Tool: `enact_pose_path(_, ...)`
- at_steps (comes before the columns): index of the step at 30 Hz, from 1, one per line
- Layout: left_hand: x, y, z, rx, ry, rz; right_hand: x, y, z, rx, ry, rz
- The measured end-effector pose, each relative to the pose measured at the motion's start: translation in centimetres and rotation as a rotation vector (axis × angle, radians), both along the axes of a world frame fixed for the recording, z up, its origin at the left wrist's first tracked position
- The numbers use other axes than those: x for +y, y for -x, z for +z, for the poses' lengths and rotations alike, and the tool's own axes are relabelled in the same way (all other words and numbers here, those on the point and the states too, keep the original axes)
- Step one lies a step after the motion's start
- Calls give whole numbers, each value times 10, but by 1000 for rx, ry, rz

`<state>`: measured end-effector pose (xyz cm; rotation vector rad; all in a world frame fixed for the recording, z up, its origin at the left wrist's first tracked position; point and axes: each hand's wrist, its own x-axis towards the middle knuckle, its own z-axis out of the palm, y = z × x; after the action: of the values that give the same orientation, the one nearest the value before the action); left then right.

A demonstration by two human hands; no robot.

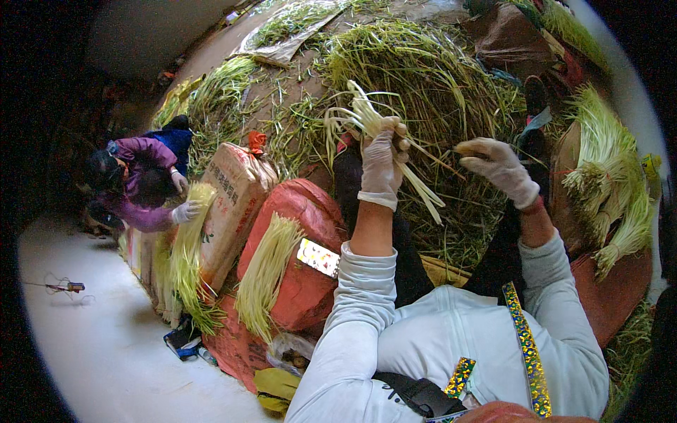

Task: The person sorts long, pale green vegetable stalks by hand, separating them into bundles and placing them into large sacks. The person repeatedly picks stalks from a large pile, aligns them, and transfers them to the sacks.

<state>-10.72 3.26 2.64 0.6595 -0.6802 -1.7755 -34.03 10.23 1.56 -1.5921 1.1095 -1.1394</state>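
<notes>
My left hand (382, 158), in a whitish glove, is closed round a small bunch of pale plant stalks (365, 108), in front of me over my lap. Their ends stick out above the fist and below it to the right. To its right my right hand (497, 166), also gloved, is held apart from the bunch with its fingers curved; its fingertips point left, and I see nothing certain between them. Below and beyond both hands lies a large heap of loose green and yellowish stalks (418, 69).
Left of me, a red sack (296, 198) bears a pale stalk bundle (270, 275) and a phone (318, 258). Farther left, a co-worker (148, 180) in purple handles stalks beside a printed sack (235, 195). Tied bundles (608, 174) lie on sacks at right.
</notes>
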Motion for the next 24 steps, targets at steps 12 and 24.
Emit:
enact_pose_path(12,10,9,6,-119,-79,27,-5,-67,21,251,202,48)
enact_pose_path(24,-2,-6,5,-54,-70,68,76,10,-55,339,-106,-199)
